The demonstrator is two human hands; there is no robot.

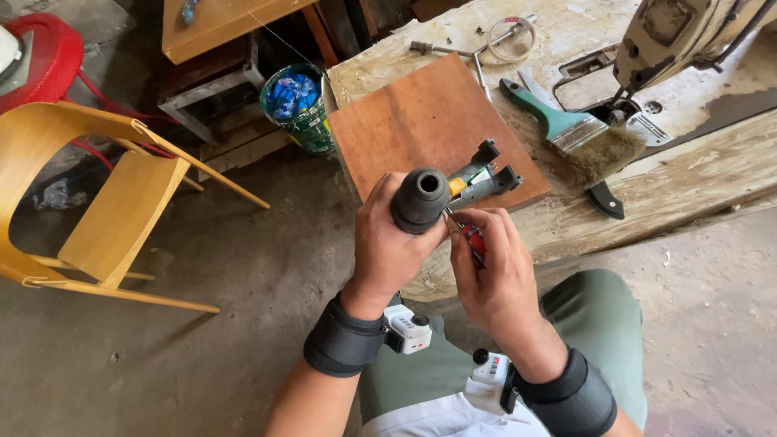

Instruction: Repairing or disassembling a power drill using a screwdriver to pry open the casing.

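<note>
— Two hands were busy, weren't they? What did each one have?

— Yes. His left hand point(394, 247) was wrapped tight round a black cylindrical power-tool body point(441, 193) with a yellow band and a forked metal front. It was held in the air just in front of the reddish-brown flat wooden board point(429, 121).

— And the other?

— His right hand point(492, 271) was curled shut on a small red-handled screwdriver point(473, 241), its tip touching the tool just below the black end.

— What lay around the board?

— It rested on a worn, pale wooden counter point(688, 186). To the board's right lay a green-handled bristle brush point(576, 133); behind it, a metal cross wrench point(453, 53). Left of it, on the floor, stood a green tin point(296, 109), and further left a yellow plywood chair point(105, 198).
</note>
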